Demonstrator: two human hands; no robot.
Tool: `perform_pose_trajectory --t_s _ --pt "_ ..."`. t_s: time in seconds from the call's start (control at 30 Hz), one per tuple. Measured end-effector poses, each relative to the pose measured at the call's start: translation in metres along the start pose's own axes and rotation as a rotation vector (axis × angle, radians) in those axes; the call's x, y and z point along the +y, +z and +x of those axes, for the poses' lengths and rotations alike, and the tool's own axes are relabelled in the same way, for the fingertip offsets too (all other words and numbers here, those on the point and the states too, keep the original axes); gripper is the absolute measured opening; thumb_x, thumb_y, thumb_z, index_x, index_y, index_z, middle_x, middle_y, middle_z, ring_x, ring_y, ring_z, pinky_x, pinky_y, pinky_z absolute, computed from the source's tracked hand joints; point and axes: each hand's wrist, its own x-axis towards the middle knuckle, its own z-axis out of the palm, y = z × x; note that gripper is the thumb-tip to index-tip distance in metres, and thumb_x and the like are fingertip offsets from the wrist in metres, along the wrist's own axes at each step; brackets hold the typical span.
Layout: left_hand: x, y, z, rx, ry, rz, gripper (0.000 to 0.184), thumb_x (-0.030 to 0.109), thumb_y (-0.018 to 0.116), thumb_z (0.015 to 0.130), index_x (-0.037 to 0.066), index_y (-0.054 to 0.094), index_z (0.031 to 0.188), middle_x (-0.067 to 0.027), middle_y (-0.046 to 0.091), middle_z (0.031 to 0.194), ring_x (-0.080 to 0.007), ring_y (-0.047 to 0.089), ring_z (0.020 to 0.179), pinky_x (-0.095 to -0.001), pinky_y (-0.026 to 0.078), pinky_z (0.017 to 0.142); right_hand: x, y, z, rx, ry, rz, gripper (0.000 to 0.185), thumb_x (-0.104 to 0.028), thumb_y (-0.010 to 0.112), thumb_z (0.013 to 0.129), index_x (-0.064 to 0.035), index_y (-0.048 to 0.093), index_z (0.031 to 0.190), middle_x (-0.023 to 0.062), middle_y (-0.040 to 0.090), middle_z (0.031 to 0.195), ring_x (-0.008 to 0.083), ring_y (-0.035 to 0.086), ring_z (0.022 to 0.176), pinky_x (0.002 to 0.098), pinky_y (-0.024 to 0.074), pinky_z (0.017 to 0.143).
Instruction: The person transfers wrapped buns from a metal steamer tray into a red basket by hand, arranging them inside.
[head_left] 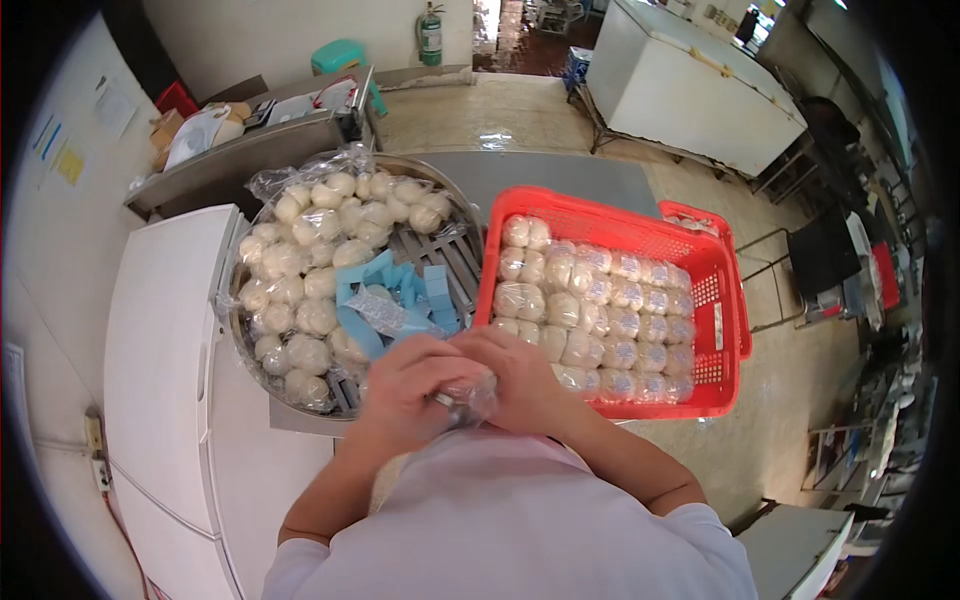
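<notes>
At the near left corner of the red crate [490, 268], your left hand [403, 385] and right hand [522, 378] close together around crumpled clear plastic [478, 392]; its contents are mostly hidden. Farther left of the crate, blue pieces [437, 287] and many bagged buns [316, 316] lie in the round tray [466, 210], so plenty seems left. Inside the crate, wrapped packs [620, 325] stand in tight rows, so you appear well along; the piece you hold looks unfinished.
</notes>
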Motion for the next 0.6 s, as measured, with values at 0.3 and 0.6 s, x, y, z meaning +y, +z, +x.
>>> perform_pose_trajectory --t_s 0.3,0.6 --pt "-0.002 0.113 0.000 -0.315 -0.547 -0.572 0.082 0.018 0.096 0.076 0.004 0.052 0.144 -0.0078 0.063 0.133 -0.0206 0.061 0.123 -0.0395 0.051 0.107 0.029 -0.047 -0.043 0.360 0.093 0.118 0.030 -0.010 0.073 0.089 -0.0054 0.073 0.119 0.0215 0.068 0.119 0.0379 0.065 0.113 0.0452 0.0541 0.096" --pt "-0.081 0.230 0.104 -0.440 -0.523 -0.577 0.076 0.054 0.063 0.102 0.000 0.044 0.152 -0.0164 0.063 0.136 -0.0309 0.059 0.131 -0.0499 0.050 0.109 0.124 -0.165 -0.044 0.586 0.398 0.267 0.055 -0.022 0.086 0.082 -0.0018 0.067 0.129 0.0104 0.074 0.112 0.0213 0.073 0.096 0.0363 0.0609 0.081"
